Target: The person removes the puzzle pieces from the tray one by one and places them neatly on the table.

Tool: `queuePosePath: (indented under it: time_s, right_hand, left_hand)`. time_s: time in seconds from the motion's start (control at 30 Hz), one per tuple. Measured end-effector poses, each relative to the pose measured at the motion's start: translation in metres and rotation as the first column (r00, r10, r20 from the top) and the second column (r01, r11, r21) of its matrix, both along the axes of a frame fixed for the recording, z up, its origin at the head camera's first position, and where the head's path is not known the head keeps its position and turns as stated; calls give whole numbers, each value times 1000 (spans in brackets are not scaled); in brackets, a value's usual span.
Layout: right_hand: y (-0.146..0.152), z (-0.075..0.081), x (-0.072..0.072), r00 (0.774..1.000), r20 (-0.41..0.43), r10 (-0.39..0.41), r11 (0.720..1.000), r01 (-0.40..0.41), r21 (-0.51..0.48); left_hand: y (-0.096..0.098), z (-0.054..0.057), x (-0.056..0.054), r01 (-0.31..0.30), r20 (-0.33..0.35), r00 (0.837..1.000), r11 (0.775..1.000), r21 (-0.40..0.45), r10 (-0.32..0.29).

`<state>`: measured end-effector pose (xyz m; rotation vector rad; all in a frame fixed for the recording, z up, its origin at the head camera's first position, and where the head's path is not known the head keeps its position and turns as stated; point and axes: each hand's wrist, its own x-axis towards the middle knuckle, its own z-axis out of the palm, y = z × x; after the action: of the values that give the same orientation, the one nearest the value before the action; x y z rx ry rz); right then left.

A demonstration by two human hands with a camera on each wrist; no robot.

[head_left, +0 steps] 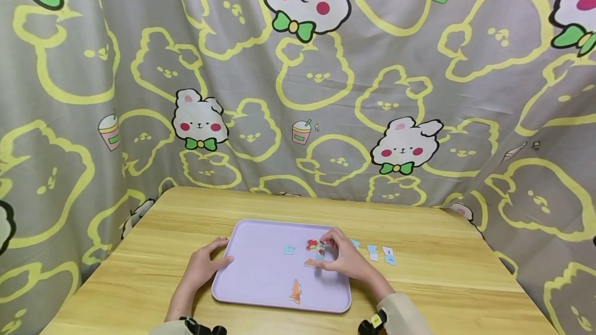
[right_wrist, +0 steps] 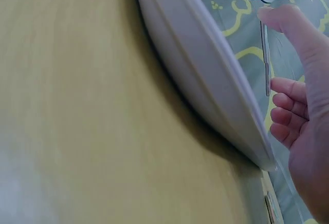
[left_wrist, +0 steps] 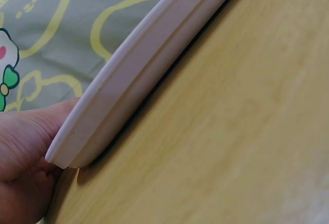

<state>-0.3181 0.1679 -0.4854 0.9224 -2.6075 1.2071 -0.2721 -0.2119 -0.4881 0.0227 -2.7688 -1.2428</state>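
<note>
My right hand (head_left: 348, 258) pinches a small flat puzzle piece (head_left: 320, 251) between thumb and forefinger over the right part of the lilac tray (head_left: 256, 278). In the right wrist view the piece (right_wrist: 266, 59) shows edge-on, spanning thumb to forefinger, with the other fingers curled. Beside it in the tray are a red piece (head_left: 311, 245) and an orange piece (head_left: 309, 262), partly hidden by the thumb. My left hand (head_left: 204, 266) holds the tray's left edge, thumb over the rim; the left wrist view shows it at the tray wall (left_wrist: 128, 64).
A light blue piece (head_left: 289, 249) lies mid-tray, and an orange piece (head_left: 296, 292) near its front rim. Several blue and white pieces (head_left: 388, 256) lie on the wooden table (head_left: 442, 283) right of the tray. A patterned curtain (head_left: 326, 91) hangs behind the table.
</note>
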Motion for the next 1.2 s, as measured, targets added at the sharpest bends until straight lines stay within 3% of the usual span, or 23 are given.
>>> queuePosePath:
  time_s: [0.47,0.87,1.2]
  right_hand:
    - [18,-1,0,999,18,-36,999,36,-29]
    - [36,-6,-1,998,-45,-44,998,42,-44]
    - [54,-6,0,997,-47,-63,997,60,-54]
  left_hand:
    - [-1,-1,0,-11,0,1000,1000,6,11]
    - [-1,-2,-1,-1,-6,1000,1000,2,1]
    - [-1,-1,-1,0,-1,1000,1000,7,0]
